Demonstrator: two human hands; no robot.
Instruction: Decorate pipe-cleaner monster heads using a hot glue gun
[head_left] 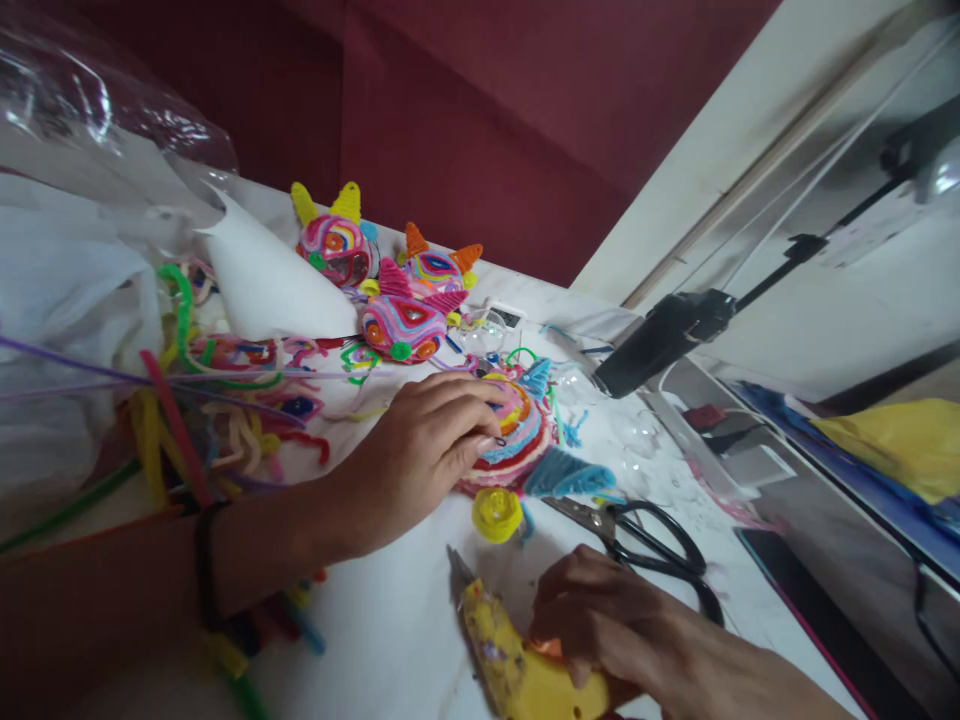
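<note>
My left hand (442,430) is curled over a round craft (517,430) coiled from coloured pipe cleaners, with its fingertips and thumb on the surface. Blue ears (566,472) stick out from the craft's right side, and a yellow coil (496,514) sits by its lower edge. My right hand (600,610) is closed around a yellow hot glue gun (517,665), whose nozzle points up and left over the white table. The gun's lower end is cut off by the frame. Black-handled scissors (637,535) lie just beyond my right hand.
Finished animal heads (405,325) with pink, orange and yellow ears stand at the back. Loose pipe cleaners (240,430) and plastic bags (75,250) crowd the left. A black stand arm (667,335) reaches in from the right, and a dark phone (810,610) lies near the right edge.
</note>
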